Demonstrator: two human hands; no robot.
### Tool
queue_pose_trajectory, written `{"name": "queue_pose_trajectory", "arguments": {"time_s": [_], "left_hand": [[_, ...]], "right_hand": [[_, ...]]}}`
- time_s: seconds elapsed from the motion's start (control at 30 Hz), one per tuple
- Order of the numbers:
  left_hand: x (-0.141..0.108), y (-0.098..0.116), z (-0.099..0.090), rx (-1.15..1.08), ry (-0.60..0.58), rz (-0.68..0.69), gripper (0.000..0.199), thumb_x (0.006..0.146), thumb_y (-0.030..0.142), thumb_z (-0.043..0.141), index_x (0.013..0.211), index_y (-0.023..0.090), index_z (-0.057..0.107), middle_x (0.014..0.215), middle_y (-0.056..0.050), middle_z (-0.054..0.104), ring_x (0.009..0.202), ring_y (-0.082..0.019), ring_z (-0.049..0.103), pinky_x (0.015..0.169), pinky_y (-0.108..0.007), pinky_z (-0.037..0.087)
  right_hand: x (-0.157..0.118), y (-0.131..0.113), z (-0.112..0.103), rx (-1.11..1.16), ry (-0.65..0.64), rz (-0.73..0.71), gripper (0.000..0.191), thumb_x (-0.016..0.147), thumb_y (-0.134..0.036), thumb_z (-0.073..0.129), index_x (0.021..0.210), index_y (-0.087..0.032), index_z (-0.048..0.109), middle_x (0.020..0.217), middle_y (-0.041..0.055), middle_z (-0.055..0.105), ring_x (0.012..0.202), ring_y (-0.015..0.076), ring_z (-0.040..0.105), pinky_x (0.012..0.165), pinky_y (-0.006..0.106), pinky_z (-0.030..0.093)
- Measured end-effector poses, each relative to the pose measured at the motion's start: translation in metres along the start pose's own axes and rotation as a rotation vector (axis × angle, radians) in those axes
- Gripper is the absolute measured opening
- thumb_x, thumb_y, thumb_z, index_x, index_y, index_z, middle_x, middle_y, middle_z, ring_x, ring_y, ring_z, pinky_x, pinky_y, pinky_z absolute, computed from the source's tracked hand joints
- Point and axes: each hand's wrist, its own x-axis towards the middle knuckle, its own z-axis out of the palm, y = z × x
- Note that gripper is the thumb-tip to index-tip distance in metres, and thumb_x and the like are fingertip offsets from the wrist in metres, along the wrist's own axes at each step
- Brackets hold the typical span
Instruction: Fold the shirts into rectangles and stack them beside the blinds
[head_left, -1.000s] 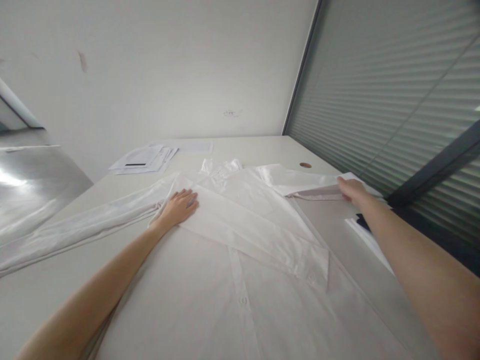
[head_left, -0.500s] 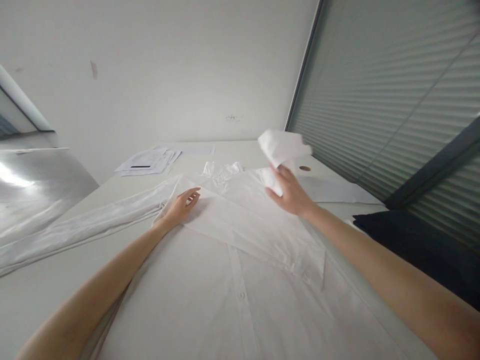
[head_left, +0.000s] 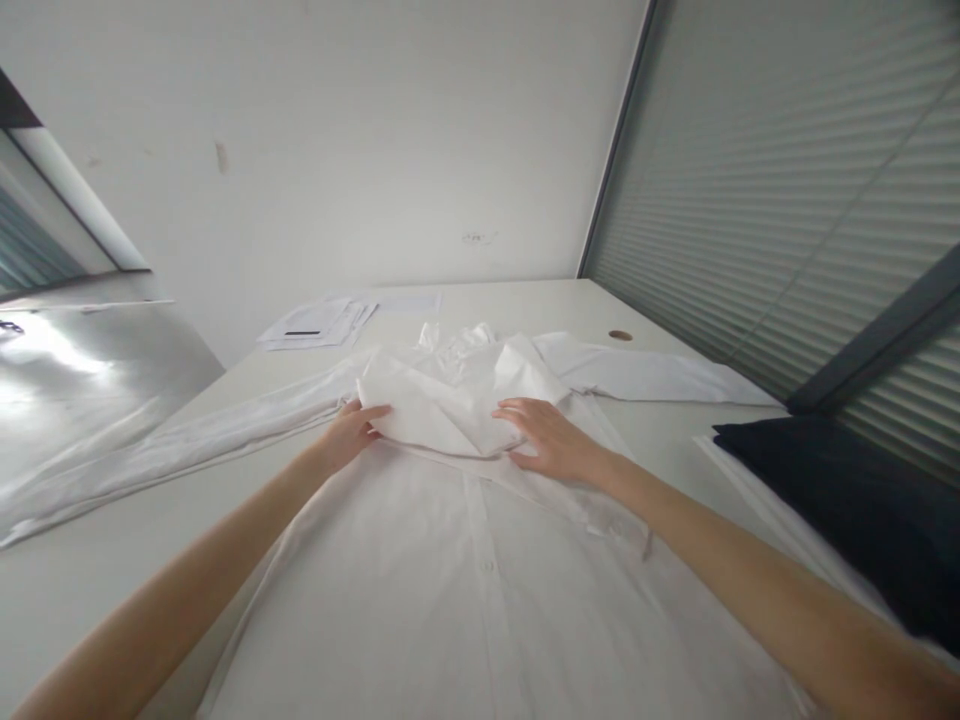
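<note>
A white buttoned shirt [head_left: 420, 560] lies spread over the table, its button strip running down the middle. Its long sleeves reach out to the left and right. Across the upper part lies a thin white sheet [head_left: 427, 405], folded and creased. My left hand [head_left: 352, 432] pinches the sheet's left edge between thumb and fingers. At the sheet's right part rests my right hand [head_left: 546, 437], thumb and fingers apart, touching it. Crumpled clear plastic [head_left: 465, 345] sits just beyond the sheet.
Papers [head_left: 319, 325] lie at the table's back left. A dark folded cloth [head_left: 832, 500] is on the right, over white fabric. Near the back right is a round hole [head_left: 620, 336] in the table [head_left: 525, 300]. Blinds stand along the right side.
The white sheet, held up by my right hand before, now lies over the shirt's upper part. My right hand came down and left. My left hand has taken the sheet's edge.
</note>
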Motion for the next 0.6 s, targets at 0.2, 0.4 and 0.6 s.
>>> {"name": "queue_pose_trajectory", "arguments": {"time_s": [0.2, 0.4, 0.6], "left_hand": [[-0.045, 0.011, -0.005, -0.049, 0.065, 0.238, 0.041, 0.073, 0.016, 0.069, 0.113, 0.022, 0.068, 0.113, -0.005, 0.072, 0.113, -0.027, 0.064, 0.089, -0.037, 0.060], [-0.100, 0.011, -0.022, 0.101, 0.067, 0.240, 0.032, 0.073, 0.032, 0.075, 0.103, 0.020, 0.071, 0.100, -0.006, 0.074, 0.100, -0.028, 0.069, 0.083, -0.037, 0.060], [-0.137, -0.004, -0.058, 0.825, -0.128, 0.707, 0.020, 0.081, 0.021, 0.065, 0.096, 0.027, 0.076, 0.093, -0.003, 0.077, 0.094, -0.027, 0.072, 0.082, -0.036, 0.059]], "right_hand": [[-0.016, 0.062, -0.008, -0.145, 0.026, 0.304, 0.056, 0.086, -0.024, 0.053, 0.141, -0.020, 0.045, 0.137, 0.0156, 0.052, 0.127, 0.0311, 0.049, 0.104, 0.047, 0.040], [-0.012, 0.098, -0.008, -0.440, -0.117, 0.535, 0.055, 0.086, -0.024, 0.056, 0.141, -0.023, 0.049, 0.134, 0.0138, 0.058, 0.116, 0.0316, 0.055, 0.094, 0.042, 0.040], [-0.008, 0.108, -0.007, -0.561, -0.130, 0.552, 0.029, 0.089, -0.015, 0.050, 0.114, -0.019, 0.065, 0.112, 0.0115, 0.070, 0.105, 0.0273, 0.059, 0.087, 0.038, 0.033]]}}
